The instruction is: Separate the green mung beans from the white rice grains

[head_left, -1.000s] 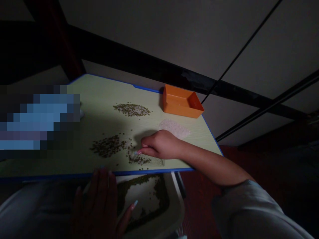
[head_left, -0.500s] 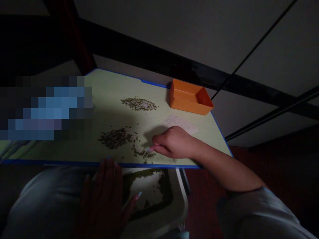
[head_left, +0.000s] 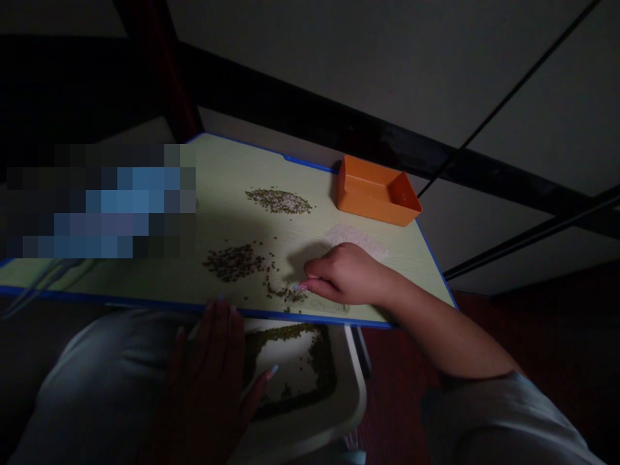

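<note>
My right hand (head_left: 346, 274) is closed with curled fingers, its fingertips down at a small scatter of mixed grains (head_left: 290, 295) near the front of the pale table top (head_left: 213, 168). Whatever lies between the fingers is hidden. Left of it spreads a pile of dark beans (head_left: 237, 261). A pile of white grains (head_left: 358, 239), perhaps rice, lies just behind the hand, partly covered by it. Farther back is a green and white mixed pile (head_left: 279, 201). My left hand (head_left: 208, 361) lies in shadow, fingers stretched, tips at the table's blue front edge and thumb over a white tub (head_left: 358, 387).
An orange box (head_left: 372, 210) stands at the back right corner of the table. Small green beans (head_left: 324, 368) line the tub's bottom below the table edge. A blurred-out patch (head_left: 126, 200) covers the left side. Cabinet panels (head_left: 508, 168) rise behind.
The view has shifted slightly, so the table and its piles appear farther right. Both hands keep nearly the same places relative to the table, and the right hand stays closed.
</note>
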Demonstrator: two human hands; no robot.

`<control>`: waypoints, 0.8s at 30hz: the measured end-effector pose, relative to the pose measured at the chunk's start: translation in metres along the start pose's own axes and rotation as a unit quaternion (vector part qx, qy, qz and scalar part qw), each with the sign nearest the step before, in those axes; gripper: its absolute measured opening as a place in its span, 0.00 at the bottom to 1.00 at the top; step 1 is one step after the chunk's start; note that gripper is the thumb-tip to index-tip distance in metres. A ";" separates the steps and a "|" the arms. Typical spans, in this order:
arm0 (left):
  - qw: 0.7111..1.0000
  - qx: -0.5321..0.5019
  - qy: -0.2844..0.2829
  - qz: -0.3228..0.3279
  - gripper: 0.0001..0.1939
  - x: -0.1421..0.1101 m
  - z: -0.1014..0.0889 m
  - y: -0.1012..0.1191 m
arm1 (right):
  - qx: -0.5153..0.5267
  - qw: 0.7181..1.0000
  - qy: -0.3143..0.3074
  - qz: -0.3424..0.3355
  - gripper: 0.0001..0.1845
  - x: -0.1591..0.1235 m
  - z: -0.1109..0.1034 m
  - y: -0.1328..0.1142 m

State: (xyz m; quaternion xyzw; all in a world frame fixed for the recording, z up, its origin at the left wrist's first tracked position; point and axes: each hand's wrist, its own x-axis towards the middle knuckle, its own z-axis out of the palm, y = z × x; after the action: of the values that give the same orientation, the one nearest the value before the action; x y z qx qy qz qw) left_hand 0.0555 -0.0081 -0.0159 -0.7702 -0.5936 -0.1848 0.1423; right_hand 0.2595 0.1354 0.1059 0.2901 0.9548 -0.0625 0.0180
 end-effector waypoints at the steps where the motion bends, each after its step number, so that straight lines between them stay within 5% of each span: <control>1: 1.000 0.002 0.001 0.003 0.41 0.000 0.000 0.000 | -0.001 1.000 0.000 0.000 0.21 0.000 0.000 0.001; 10: 1.000 0.004 0.018 0.014 0.41 -0.001 0.001 -0.003 | 0.006 1.000 0.016 -0.025 0.21 -0.001 0.002 0.005; 15: 0.998 -0.031 -0.019 -0.042 0.40 0.000 -0.003 0.003 | 0.033 0.998 0.021 -0.041 0.21 -0.003 -0.001 0.006; 24: 1.000 -0.005 0.007 -0.004 0.41 0.002 0.002 -0.001 | 0.013 0.999 0.016 -0.031 0.21 0.000 0.004 0.004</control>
State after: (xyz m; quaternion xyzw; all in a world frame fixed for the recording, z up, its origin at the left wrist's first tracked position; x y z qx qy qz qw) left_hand 0.0552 -0.0050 -0.0162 -0.7673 -0.5947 -0.1937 0.1417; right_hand 0.2617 0.1387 0.1017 0.2614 0.9626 -0.0704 -0.0032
